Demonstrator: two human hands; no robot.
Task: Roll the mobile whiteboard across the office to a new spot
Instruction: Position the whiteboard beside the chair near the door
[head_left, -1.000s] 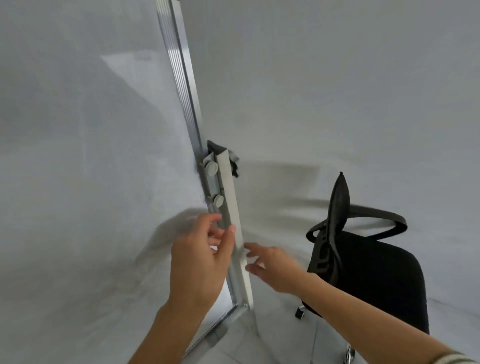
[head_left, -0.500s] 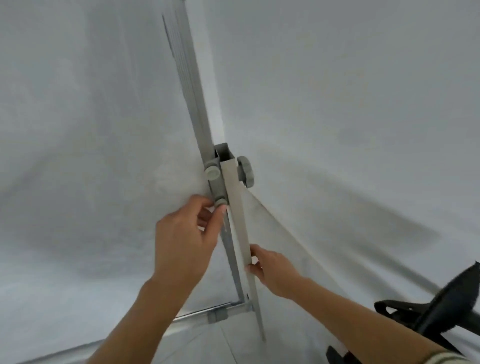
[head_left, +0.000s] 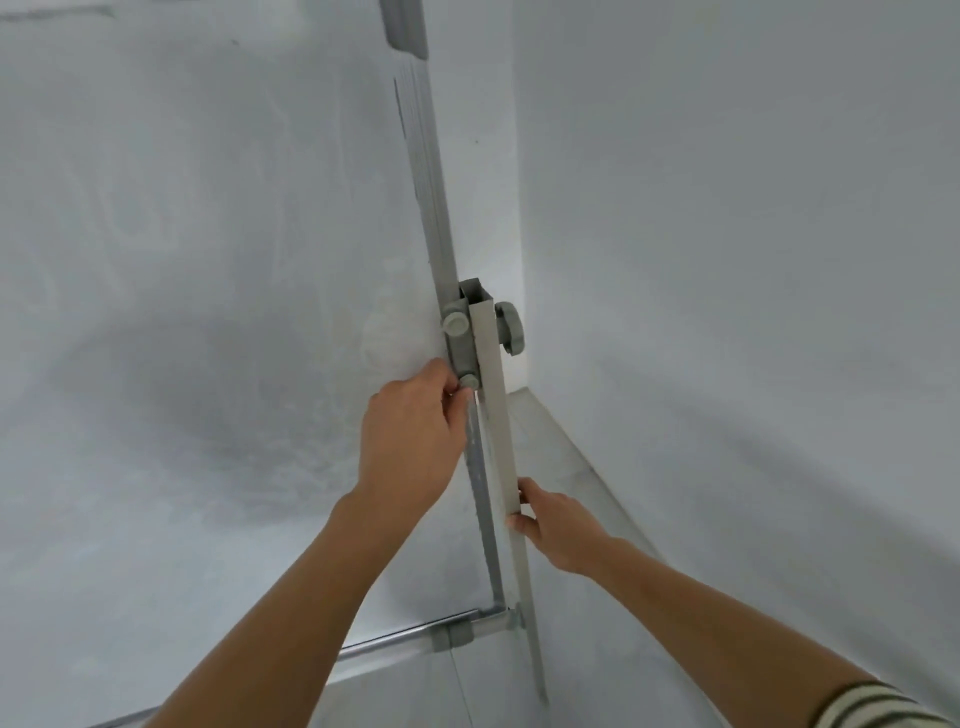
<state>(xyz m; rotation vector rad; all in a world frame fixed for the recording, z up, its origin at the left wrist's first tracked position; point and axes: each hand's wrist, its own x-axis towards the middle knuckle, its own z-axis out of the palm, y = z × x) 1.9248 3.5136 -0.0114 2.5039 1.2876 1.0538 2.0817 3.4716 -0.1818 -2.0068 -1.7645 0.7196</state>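
The mobile whiteboard (head_left: 208, 312) fills the left half of the view, with its aluminium side frame (head_left: 423, 182) running up the middle. A grey stand post (head_left: 493, 415) is clamped to the frame by grey knobs (head_left: 509, 327). My left hand (head_left: 413, 441) grips the frame edge just below the lower knob. My right hand (head_left: 553, 525) holds the post lower down, fingers wrapped around its right side. The board's bottom rail (head_left: 415, 636) shows near the floor. No wheels are in view.
A white wall (head_left: 753, 260) stands close on the right and meets the pale floor (head_left: 561, 467) in a corner just behind the post. The gap between board and wall is narrow.
The view has swung left and up; the black office chair has left the frame. Both hands have closed on the frame and post, and the board stands closer to the wall corner.
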